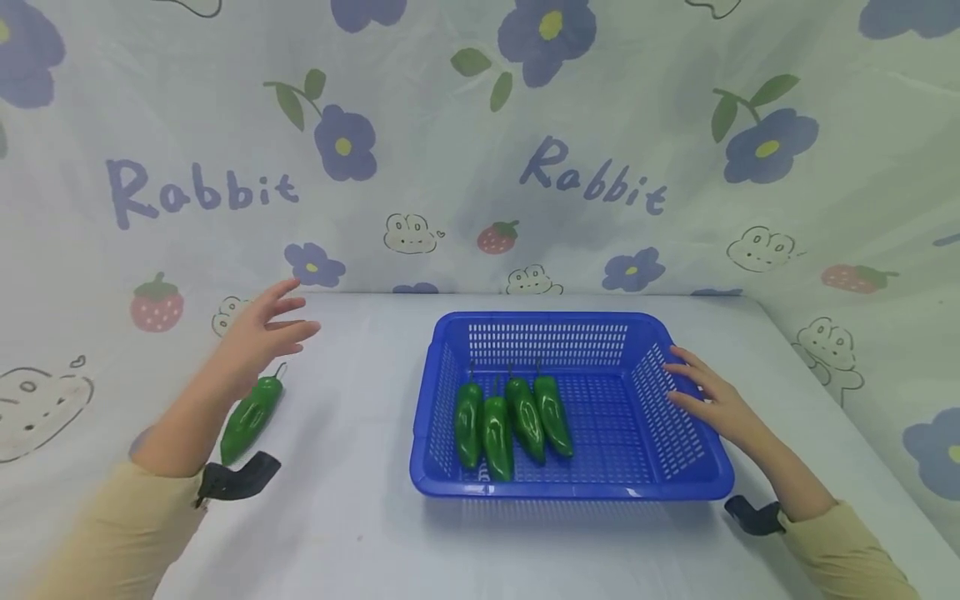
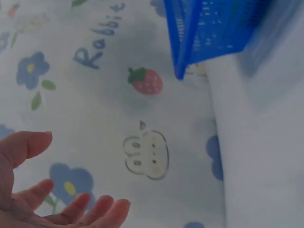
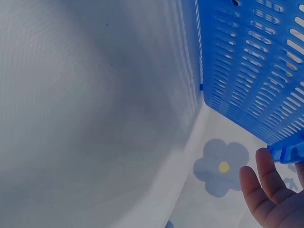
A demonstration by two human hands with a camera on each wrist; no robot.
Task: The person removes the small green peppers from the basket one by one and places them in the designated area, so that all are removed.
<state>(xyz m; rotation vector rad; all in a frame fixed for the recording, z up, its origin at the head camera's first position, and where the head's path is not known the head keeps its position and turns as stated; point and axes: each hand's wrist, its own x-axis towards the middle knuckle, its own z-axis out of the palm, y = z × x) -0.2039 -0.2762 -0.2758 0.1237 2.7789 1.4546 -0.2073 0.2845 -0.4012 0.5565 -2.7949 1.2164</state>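
Note:
A blue plastic basket (image 1: pixel 577 492) stands on the white table with several green chili peppers (image 1: pixel 525 417) lying side by side in its left half. Another green chili pepper (image 1: pixel 252 417) lies on the table at the left. Above and just beyond that pepper is my left hand (image 1: pixel 258 333), fingers spread and holding nothing; the left wrist view shows the same hand (image 2: pixel 71 204) with loosely bent fingers. My right hand (image 1: pixel 712 400) is at the basket's right rim, fingers extended over it. In the right wrist view, its fingers (image 3: pixel 270 178) are close beside the rim; contact is unclear.
A printed cloth (image 1: pixel 420 167) with flowers, strawberries and "Rabbit" lettering hangs behind the table and along the sides. The white tabletop (image 1: pixel 360 467) spans the space between the left forearm and the basket. Black straps (image 1: pixel 238 477) are on both wrists.

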